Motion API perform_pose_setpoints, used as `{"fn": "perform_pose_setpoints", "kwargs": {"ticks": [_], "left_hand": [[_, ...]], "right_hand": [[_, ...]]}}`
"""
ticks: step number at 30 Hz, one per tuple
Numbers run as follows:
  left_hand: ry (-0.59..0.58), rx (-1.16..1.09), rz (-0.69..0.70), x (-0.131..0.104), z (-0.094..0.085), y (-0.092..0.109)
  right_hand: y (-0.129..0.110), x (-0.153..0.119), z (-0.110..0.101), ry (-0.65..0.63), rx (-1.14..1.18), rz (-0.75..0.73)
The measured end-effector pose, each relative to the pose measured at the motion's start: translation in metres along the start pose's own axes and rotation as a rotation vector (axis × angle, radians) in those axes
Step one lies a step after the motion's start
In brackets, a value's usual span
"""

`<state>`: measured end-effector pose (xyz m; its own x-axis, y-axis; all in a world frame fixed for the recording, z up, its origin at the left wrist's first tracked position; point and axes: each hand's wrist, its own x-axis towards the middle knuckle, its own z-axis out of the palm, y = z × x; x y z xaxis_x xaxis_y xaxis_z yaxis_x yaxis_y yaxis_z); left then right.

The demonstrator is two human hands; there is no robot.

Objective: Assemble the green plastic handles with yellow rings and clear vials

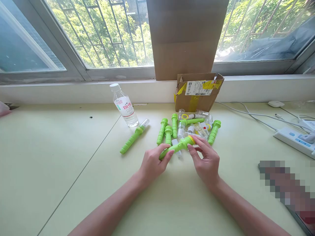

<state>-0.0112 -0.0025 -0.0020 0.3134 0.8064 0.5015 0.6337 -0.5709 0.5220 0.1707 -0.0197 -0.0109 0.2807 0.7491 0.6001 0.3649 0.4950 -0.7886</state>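
My left hand (153, 162) is closed around the lower end of a ribbed green plastic handle (177, 147), held tilted just above the table. At its wide threaded end sits a yellow ring (191, 140), pinched between the thumb and fingers of my right hand (207, 161). Just behind lie several loose green handles (174, 126), clear plastic tubes (181, 129) and another yellow ring (184, 116). A white-capped clear piece (175, 142) is partly hidden by the held handle. To the left lies a green handle with a clear tube on its end (133, 139).
A water bottle (126, 109) stands at the back left. An open cardboard box (197, 93) is behind the pile, against the wall under the window. On the right are a power strip (295, 139) with white cables (256, 114) and a pixelated dark-edged object (287, 193).
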Motion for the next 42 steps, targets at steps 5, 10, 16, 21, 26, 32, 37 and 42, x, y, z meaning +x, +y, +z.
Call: {"fn": "perform_pose_setpoints", "kwargs": {"ticks": [5, 10, 16, 21, 26, 32, 37, 42], "left_hand": [[-0.060, -0.054, -0.080, -0.001, 0.000, 0.003], [-0.069, -0.086, -0.112, -0.002, 0.001, 0.004], [-0.069, -0.094, -0.127, -0.002, 0.002, 0.005], [-0.064, -0.048, -0.104, -0.002, 0.003, 0.001], [-0.062, -0.037, -0.086, -0.003, 0.004, -0.002], [-0.090, -0.159, -0.145, 0.000, 0.001, 0.004], [-0.116, -0.264, -0.164, 0.001, -0.001, 0.007], [-0.172, -0.287, -0.136, 0.001, -0.003, 0.010]], "right_hand": [[-0.002, -0.001, -0.001, -0.006, -0.011, 0.022], [-0.001, -0.001, -0.002, -0.001, 0.000, 0.060], [-0.001, 0.001, -0.002, -0.008, 0.031, 0.159], [-0.001, 0.001, -0.001, 0.014, 0.096, 0.233], [0.000, 0.003, -0.001, -0.026, 0.170, 0.234], [0.000, 0.002, -0.002, -0.037, 0.201, 0.203], [-0.001, 0.000, -0.001, -0.037, 0.207, 0.199], [0.001, -0.002, -0.001, -0.032, 0.185, 0.174]]}}
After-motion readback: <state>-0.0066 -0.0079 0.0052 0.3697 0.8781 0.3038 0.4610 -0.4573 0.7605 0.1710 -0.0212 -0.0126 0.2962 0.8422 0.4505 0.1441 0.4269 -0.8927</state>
